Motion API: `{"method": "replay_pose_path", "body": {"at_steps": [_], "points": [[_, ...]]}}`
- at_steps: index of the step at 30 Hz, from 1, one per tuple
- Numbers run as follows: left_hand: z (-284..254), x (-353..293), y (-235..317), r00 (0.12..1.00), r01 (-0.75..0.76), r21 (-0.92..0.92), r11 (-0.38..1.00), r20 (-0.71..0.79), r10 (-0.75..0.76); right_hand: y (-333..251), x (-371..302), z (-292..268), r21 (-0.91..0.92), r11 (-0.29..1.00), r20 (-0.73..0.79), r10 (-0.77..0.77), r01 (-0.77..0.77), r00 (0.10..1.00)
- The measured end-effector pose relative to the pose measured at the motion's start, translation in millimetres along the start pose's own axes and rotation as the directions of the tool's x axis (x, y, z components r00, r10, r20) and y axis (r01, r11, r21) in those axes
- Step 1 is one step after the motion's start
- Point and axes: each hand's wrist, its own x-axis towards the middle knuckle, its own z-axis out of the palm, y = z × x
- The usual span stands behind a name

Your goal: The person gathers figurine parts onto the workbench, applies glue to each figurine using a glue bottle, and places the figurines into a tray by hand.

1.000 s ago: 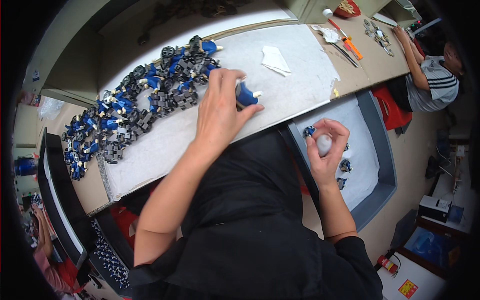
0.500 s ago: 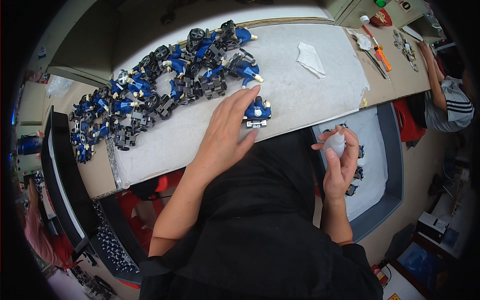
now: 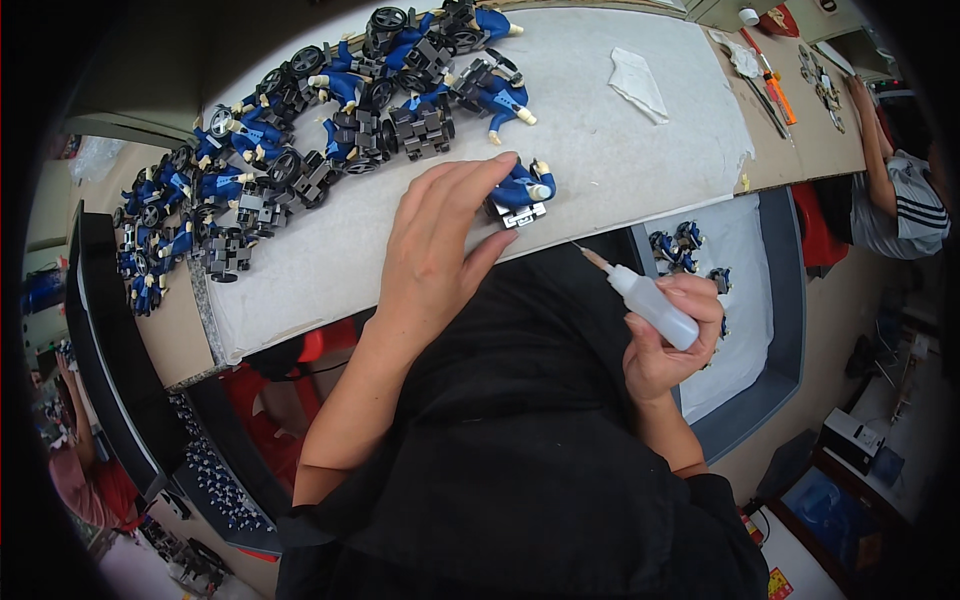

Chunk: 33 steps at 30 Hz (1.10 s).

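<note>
Near the table's front edge, a toy figure (image 3: 524, 186) in blue sits on a small dark wheeled base with a silver end. My left hand (image 3: 432, 240) curves around it from the left, thumb at the silver end and fingers at the far side. In my right hand (image 3: 672, 345) is a small white squeeze bottle (image 3: 655, 308), its thin needle tip pointing up and left toward the figure. The tip stays apart from the figure. My right fingers wrap round the bottle's body.
Many similar blue figures (image 3: 345, 90) on dark wheeled bases lie piled along the table's left and back. A torn white sheet (image 3: 638, 85) lies on the table paper. A grey tray (image 3: 785, 350) holding several figures stands right. Tools (image 3: 777, 95) and a co-worker's arm (image 3: 872, 130) are farther right.
The bottle has swung from upright to tilted, its needle tip now toward the figure. The figure has turned slightly under my left hand. My whole view has shifted a little.
</note>
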Motion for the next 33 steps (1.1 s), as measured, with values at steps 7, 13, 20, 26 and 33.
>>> {"method": "replay_pose_path", "body": {"at_steps": [7,13,20,26,33], "points": [[2,-1,-2,0.996,-0.074,0.054,0.996,-0.043,0.076,9,3,18,-0.057,0.980,0.176,-0.178,0.191,0.968],[2,-1,-3,0.996,-0.082,0.068,0.994,-0.036,0.085,7,2,24,-0.086,0.982,0.206,-0.149,0.170,0.967],[2,-1,-3,0.996,-0.085,0.062,0.994,-0.029,0.087,12,2,28,-0.062,0.976,0.171,-0.197,0.210,0.965],[2,-1,-2,0.996,-0.078,0.069,0.995,-0.032,0.081,12,2,29,-0.073,0.972,0.173,-0.208,0.224,0.963],[6,-1,-4,0.993,-0.080,0.015,0.997,-0.086,0.081,12,2,29,-0.068,0.973,0.170,-0.204,0.219,0.964]]}}
